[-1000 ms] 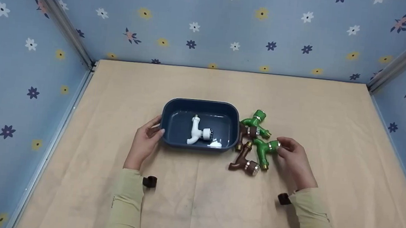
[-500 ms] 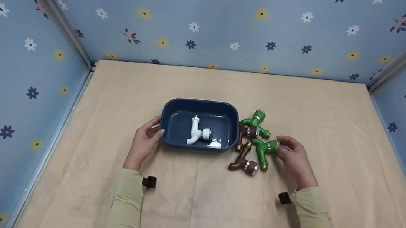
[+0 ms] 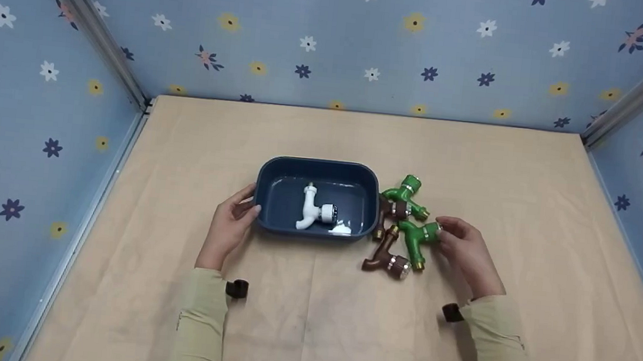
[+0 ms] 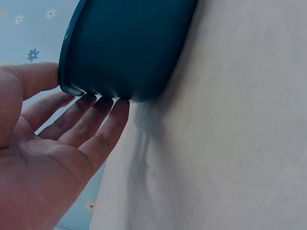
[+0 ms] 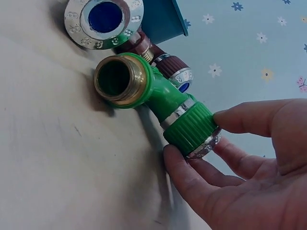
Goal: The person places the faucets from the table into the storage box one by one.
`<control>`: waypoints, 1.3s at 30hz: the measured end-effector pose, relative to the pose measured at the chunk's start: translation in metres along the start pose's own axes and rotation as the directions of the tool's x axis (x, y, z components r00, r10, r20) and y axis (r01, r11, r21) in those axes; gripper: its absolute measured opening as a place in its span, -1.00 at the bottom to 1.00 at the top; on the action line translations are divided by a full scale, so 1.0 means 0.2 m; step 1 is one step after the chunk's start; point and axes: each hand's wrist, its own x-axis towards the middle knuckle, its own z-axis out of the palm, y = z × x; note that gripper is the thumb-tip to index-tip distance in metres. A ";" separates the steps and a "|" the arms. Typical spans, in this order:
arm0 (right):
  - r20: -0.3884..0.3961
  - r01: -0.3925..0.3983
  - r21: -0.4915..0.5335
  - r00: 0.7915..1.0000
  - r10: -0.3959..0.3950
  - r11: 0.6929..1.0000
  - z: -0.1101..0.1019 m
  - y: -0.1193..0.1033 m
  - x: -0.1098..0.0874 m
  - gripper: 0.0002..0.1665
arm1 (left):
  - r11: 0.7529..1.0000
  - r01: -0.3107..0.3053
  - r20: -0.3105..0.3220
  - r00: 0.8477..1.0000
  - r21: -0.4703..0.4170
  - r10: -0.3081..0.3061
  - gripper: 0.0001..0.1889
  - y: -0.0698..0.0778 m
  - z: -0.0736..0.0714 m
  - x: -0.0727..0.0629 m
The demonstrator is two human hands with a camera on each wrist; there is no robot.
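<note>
A dark blue plastic basin (image 3: 270,220) sits on the cloth with a white tap (image 3: 311,209) lying inside. My left hand (image 3: 230,225) holds its left end: the fingertips lie along the outer wall and the thumb is at the rim. At the right, my right hand (image 3: 468,253) pinches the ribbed knob of a green tap (image 3: 414,242) between thumb and fingers. In the right wrist view the threaded brass inlet of this green tap (image 5: 163,100) faces the camera. A brown tap (image 3: 383,254) lies just left of it.
Behind these lie another green tap (image 3: 405,194) and a second brown tap (image 3: 395,209), close against the basin's right side. Beige cloth (image 3: 308,321) covers the table. Blue flowered panels (image 3: 335,40) enclose the back and both sides.
The green tap in my right hand has shifted very slightly left. My left hand and the basin stay in place.
</note>
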 end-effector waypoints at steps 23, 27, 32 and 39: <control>0.013 0.051 0.095 0.999 -0.052 0.994 -0.07 0.05 -0.08 -0.49 | 1.000 0.009 0.008 1.000 -0.011 -0.009 -0.46 0.01 0.00 -0.01; 0.001 0.073 0.091 0.997 -0.073 0.993 -0.09 0.06 -0.10 -0.49 | 1.000 0.014 0.011 1.000 -0.025 -0.013 -0.46 0.00 0.00 -0.01; -0.013 0.082 0.078 0.997 -0.081 0.994 -0.11 0.07 -0.12 -0.49 | 1.000 0.010 0.006 1.000 -0.021 -0.009 -0.46 0.00 0.00 0.00; -0.041 0.048 0.035 0.998 -0.047 0.998 -0.12 0.08 -0.16 -0.48 | 1.000 0.006 0.001 1.000 -0.029 -0.006 -0.47 0.01 0.00 -0.01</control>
